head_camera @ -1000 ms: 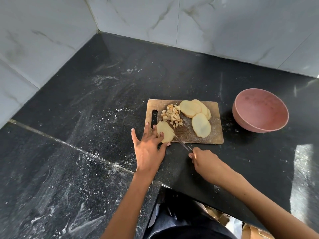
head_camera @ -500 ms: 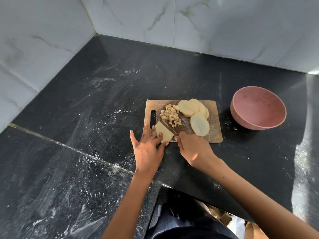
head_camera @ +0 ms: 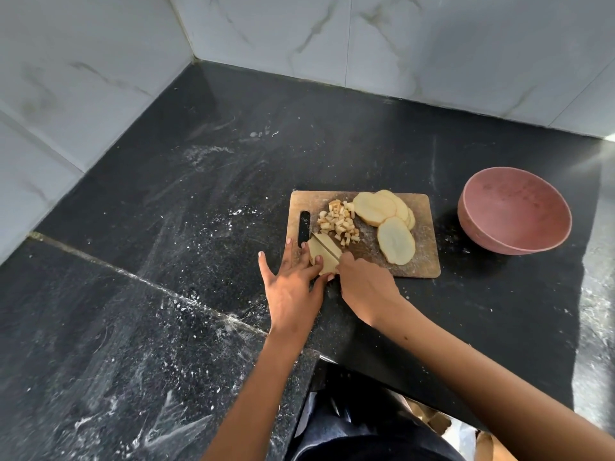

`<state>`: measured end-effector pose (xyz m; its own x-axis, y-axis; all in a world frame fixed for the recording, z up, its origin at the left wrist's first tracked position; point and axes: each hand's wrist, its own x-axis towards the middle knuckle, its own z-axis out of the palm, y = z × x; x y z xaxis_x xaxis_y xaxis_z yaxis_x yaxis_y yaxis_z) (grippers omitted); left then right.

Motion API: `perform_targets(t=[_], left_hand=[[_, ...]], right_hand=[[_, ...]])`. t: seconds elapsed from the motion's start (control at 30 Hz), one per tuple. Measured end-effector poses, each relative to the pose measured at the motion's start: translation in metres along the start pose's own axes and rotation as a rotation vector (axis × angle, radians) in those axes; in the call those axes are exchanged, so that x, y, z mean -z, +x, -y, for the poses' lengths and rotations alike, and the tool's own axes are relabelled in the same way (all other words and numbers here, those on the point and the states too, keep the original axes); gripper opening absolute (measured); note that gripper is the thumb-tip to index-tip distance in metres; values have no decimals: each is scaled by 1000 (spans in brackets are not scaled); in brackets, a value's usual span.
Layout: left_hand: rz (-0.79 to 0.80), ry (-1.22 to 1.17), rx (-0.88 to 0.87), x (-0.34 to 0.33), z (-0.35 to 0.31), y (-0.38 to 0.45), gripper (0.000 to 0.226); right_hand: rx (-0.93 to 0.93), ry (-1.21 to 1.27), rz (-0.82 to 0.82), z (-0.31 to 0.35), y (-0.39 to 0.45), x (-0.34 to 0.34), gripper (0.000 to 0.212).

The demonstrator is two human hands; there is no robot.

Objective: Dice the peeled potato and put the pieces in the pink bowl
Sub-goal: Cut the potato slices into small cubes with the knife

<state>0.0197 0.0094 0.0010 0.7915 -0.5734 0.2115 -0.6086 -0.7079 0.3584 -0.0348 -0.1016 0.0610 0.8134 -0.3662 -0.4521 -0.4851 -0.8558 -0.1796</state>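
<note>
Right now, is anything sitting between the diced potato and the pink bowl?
Yes. On the board, the uncut potato slices lie between the dice and the pink bowl. Past the board's right edge, only bare counter shows before the bowl.

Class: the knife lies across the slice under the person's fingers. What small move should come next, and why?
Probably press the knife down through the potato slice, which the left hand steadies; its blade lies across the slice, and the pink bowl looks empty.
</note>
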Motion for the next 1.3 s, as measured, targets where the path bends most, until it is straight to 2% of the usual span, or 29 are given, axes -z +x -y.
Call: perform_targets(t=[0.17,0.33,0.5,0.77,1.03,1.13,1.3], left_hand=[[-5,-2,27,0,0,-1,26],[4,-23,30,1,-1,-1,27],[-16,-26,-6,1,3,-1,26],[-19,-16,-24,2,3,-2,22],[-18,-27,-7,-1,5,-2,26],[-19,-39,-11,1,7,-2,28],[-22,-35,-13,4,6,5,38]], right_hand=[[-83,59,198,-22,-22,-5,27],[-75,134,163,-39,-45,-16,19],[-115,397,183,-44,-42,-13,28],[-90,150,81,-11,-13,-12,24],[-67,112,80,-42,-62,-20,25],[-62,164,28,-44,-61,-14,29],[-56,173,40,-41,-49,-13,32]])
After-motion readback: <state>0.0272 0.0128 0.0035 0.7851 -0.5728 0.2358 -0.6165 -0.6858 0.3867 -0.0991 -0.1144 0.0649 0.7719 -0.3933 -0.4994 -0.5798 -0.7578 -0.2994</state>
